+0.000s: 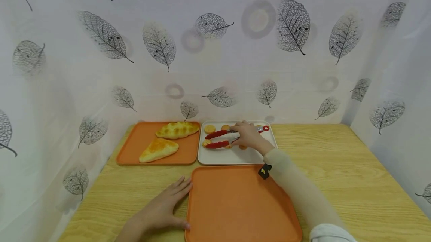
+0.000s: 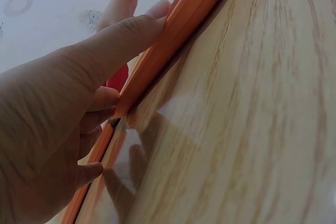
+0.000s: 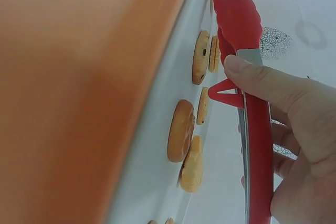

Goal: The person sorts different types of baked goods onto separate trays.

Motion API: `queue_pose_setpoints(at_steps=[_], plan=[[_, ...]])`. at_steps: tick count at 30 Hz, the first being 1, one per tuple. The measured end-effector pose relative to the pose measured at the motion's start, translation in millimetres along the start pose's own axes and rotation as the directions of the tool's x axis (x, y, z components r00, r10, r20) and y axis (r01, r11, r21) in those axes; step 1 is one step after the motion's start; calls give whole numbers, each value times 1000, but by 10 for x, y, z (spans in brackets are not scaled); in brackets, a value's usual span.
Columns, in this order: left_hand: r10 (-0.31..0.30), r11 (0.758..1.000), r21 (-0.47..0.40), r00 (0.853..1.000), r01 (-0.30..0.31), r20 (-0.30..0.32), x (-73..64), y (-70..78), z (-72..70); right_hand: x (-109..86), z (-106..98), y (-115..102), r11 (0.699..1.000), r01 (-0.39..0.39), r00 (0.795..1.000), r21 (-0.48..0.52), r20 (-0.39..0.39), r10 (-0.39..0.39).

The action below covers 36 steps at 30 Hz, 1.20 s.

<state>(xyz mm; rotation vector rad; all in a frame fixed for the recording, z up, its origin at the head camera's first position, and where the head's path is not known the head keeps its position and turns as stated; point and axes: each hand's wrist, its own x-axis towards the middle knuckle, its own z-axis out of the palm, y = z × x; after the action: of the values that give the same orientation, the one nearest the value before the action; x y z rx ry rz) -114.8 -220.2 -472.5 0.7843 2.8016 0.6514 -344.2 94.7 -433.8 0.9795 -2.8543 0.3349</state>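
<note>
My right hand (image 1: 247, 136) grips red-and-silver food tongs (image 3: 259, 145) above the white tray (image 1: 215, 158). The tongs lie sideways with their two red tips (image 1: 217, 145) spread apart to the left, and nothing shows between them but tray and cookies. Several small round cookies (image 3: 181, 130) sit on that tray, some hidden by hand and tongs. The left hand (image 1: 161, 206) rests at the left side of the near orange tray (image 1: 239, 204). Its thumb touches the rim (image 2: 181, 30), the other fingers straight and spread toward the tray's far corner.
Behind the left hand, another orange tray (image 1: 134, 141) bears a long golden bread (image 1: 177, 130) and a triangular pastry (image 1: 159, 150). All three trays stand on a wood-grain table (image 1: 336, 174). A leaf-patterned curtain (image 1: 215, 66) encloses the table's back and sides.
</note>
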Motion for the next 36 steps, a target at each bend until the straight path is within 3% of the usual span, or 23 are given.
queue_pose_setpoints(at_steps=[11,19,22,28,36], plan=[[-2,1000,12,1000,2,0,-9,16,-4,-147,-57,53,999,-43,999,-10,-9,42],[6,1000,27,1000,-6,-11,-6,19,-7,-476,-225,174,998,5,991,-67,-133,-14],[6,1000,21,1000,-6,-8,-1,15,-3,-632,-304,228,995,10,989,-98,-144,-24],[6,1000,19,1000,-6,-9,-1,7,5,-1010,-422,352,998,-17,984,-63,-176,6],[-1,1000,2,1000,1,-1,-8,7,-7,-1706,-431,605,996,-86,951,-13,-299,78]])
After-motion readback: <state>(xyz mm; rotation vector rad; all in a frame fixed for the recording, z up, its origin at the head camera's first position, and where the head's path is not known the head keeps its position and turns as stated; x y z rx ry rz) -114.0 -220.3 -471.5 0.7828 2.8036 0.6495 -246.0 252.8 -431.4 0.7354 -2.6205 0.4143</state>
